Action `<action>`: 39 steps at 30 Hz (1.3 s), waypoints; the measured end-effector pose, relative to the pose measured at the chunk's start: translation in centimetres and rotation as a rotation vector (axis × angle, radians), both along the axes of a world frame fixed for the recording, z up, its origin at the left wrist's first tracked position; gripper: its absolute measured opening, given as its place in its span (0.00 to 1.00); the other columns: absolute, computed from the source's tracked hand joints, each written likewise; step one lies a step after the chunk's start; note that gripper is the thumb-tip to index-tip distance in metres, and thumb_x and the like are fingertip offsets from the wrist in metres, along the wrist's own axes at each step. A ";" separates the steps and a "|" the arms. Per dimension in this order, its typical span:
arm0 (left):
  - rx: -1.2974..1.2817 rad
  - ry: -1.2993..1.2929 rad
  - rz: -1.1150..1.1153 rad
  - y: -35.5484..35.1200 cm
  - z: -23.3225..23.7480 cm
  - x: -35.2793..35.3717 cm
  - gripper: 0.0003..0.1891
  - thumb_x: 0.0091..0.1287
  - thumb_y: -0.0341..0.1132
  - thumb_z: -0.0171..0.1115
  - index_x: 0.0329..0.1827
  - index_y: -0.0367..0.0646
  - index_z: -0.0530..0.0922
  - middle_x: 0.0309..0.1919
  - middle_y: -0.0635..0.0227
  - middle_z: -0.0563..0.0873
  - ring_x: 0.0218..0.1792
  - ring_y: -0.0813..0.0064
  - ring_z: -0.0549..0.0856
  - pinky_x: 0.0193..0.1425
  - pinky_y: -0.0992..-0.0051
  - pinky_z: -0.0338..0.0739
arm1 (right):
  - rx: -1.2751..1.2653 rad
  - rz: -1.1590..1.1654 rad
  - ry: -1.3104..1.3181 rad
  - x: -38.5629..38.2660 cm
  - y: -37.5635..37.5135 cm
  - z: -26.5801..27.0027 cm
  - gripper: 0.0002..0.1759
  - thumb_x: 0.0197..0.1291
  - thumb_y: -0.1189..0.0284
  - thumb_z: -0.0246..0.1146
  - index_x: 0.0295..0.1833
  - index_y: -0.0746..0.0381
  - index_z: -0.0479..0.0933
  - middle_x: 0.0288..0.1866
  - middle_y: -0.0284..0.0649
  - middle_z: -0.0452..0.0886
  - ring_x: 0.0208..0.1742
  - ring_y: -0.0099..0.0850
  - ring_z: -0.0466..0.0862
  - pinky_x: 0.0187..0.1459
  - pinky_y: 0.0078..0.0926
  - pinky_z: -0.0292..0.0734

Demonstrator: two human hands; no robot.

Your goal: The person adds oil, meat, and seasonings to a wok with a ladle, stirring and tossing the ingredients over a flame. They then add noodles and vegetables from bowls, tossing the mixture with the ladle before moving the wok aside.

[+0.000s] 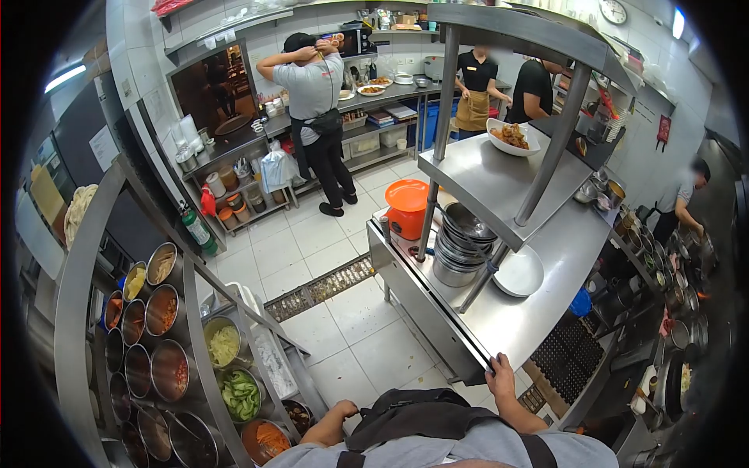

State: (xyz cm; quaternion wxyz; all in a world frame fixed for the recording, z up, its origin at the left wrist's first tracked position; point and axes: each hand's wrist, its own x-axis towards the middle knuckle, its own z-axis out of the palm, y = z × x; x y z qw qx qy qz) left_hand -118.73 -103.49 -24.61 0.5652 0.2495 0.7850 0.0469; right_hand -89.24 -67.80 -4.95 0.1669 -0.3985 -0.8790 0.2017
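Observation:
My right hand is closed over the near edge of the steel table, at its corner by the dark strip. My left hand is low beside my black apron, its fingers curled in and nothing visible in them. Close to its left are steel containers of sliced cucumber, shredded cabbage and shredded carrot. On the steel table stand a stack of metal pans and a white plate.
A white bowl of food sits on the upper shelf. An orange bin stands behind the table. A floor drain crosses the tiles. One person faces the back counter; others work at the right. A rack of metal containers stands left.

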 end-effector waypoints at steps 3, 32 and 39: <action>-0.030 -0.030 0.011 0.1 -0.2 0.3 0.17 0.58 0.42 0.53 0.44 0.45 0.82 0.37 0.55 0.84 0.28 0.60 0.85 0.32 0.65 0.83 | -0.007 -0.001 -0.012 0.0 0.0 0.2 0.25 0.42 0.77 0.66 0.51 0.66 0.76 0.58 0.53 0.70 0.56 0.50 0.74 0.57 0.37 0.71; -0.094 0.016 0.042 1.1 0.3 0.0 0.16 0.55 0.40 0.56 0.45 0.48 0.83 0.34 0.60 0.84 0.28 0.64 0.84 0.32 0.66 0.83 | 0.024 0.013 0.034 0.4 0.4 -0.6 0.24 0.41 0.77 0.66 0.50 0.67 0.77 0.58 0.54 0.70 0.56 0.50 0.74 0.58 0.36 0.71; -0.001 0.031 0.011 1.5 0.9 -0.1 0.18 0.56 0.42 0.55 0.43 0.40 0.82 0.36 0.53 0.84 0.29 0.58 0.85 0.32 0.64 0.83 | 0.018 0.016 0.051 0.5 0.5 -0.6 0.24 0.41 0.78 0.65 0.49 0.67 0.77 0.57 0.53 0.71 0.54 0.49 0.75 0.56 0.37 0.72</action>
